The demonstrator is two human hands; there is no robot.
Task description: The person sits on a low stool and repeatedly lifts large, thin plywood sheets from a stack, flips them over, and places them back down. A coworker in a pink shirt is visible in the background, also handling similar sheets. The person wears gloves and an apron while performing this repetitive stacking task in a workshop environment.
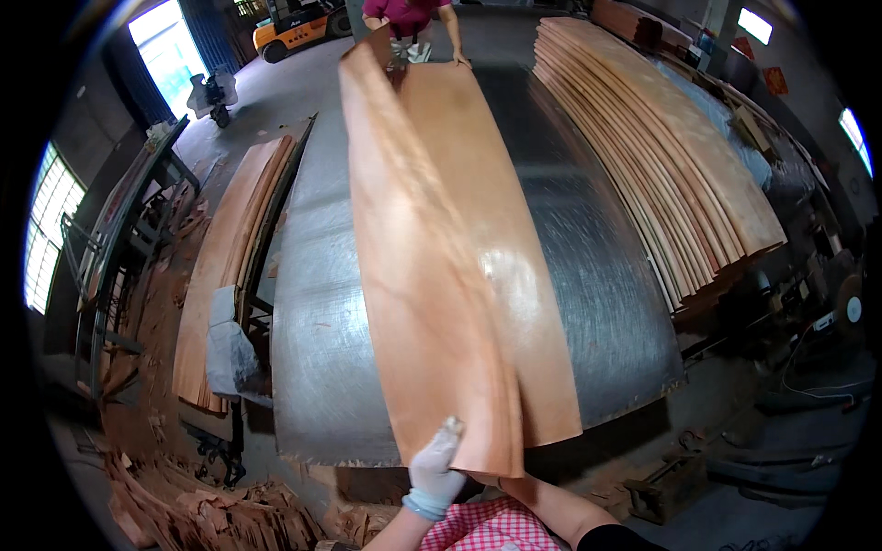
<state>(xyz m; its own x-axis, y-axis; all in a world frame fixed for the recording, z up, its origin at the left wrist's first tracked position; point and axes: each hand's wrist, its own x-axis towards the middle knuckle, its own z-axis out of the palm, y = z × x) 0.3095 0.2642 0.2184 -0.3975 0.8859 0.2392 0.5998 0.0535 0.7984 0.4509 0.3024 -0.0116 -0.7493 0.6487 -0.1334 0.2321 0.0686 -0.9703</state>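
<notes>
A long, thin sheet of reddish-tan wood veneer (418,312) stretches away from me, its right side lifted and curled along its length. My left hand (436,464), in a white glove with a light blue cuff, is closed on its near end, thumb on top. My right hand (491,479) reaches beneath the same near end, its fingers hidden by the wood. Under the curled sheet lies another flat veneer sheet (524,303) on the dark metal-topped table (606,303). At the far end stands a person (409,18) in a magenta top, one hand by the veneer.
Tall layered veneer stacks (661,156) stand along the right. A lower veneer pile (216,266) lies left of the table, a pale cloth (230,340) hanging on it. Broken veneer scraps (211,505) cover the floor at the lower left. An orange forklift (299,37) is parked far back.
</notes>
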